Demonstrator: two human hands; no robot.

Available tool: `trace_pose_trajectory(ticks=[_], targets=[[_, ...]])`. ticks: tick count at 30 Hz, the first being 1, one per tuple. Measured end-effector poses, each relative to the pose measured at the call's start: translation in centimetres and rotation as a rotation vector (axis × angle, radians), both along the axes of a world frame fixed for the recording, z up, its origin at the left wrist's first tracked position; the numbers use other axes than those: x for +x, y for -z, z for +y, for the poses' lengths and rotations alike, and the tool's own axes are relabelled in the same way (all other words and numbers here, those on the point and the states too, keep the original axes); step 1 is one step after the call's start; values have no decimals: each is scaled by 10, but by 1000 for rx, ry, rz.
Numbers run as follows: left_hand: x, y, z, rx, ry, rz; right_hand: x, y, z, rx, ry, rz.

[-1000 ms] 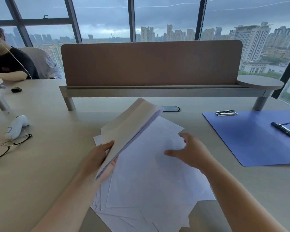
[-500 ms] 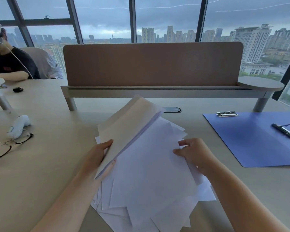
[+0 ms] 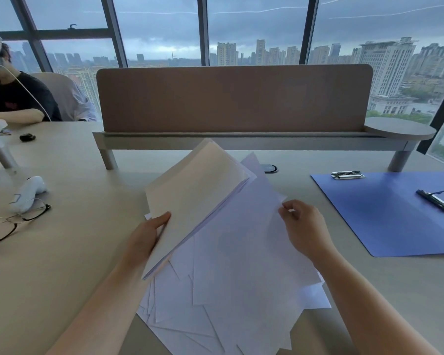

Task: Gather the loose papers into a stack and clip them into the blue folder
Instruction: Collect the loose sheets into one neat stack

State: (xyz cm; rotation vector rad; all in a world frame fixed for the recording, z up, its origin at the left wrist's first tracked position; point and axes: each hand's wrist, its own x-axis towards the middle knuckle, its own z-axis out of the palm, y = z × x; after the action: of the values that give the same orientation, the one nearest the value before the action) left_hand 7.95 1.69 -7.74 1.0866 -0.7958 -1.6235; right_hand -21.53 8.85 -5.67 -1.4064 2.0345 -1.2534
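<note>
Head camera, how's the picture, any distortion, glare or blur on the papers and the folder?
Head view: wide-angle bending bows the window frames; soft overcast light, no harsh glare; a faint sheen on the blue folder; the right hand is slightly soft; the held stack reads clearly.

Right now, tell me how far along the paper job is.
Partly gathered. Done: the left hand holds a tilted stack of collected sheets. In hand: the right hand pinches the edge of a lifted sheet. Left: many loose papers lie fanned on the table, and the blue folder lies open with nothing under its clip.
</note>
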Motion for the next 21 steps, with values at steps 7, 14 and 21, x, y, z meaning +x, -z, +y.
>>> trace_pose_trajectory(ticks=[7, 14, 21], targets=[[-11, -11, 5, -107, -4, -147, -1, -4, -1, -28, -34, -176], [-22, -16, 15, -242, -18, -191, 8, -12, 6, 23, -82, -573], [-24, -11, 19, -285, -9, -234, 22, -16, 14, 79, -184, -761]])
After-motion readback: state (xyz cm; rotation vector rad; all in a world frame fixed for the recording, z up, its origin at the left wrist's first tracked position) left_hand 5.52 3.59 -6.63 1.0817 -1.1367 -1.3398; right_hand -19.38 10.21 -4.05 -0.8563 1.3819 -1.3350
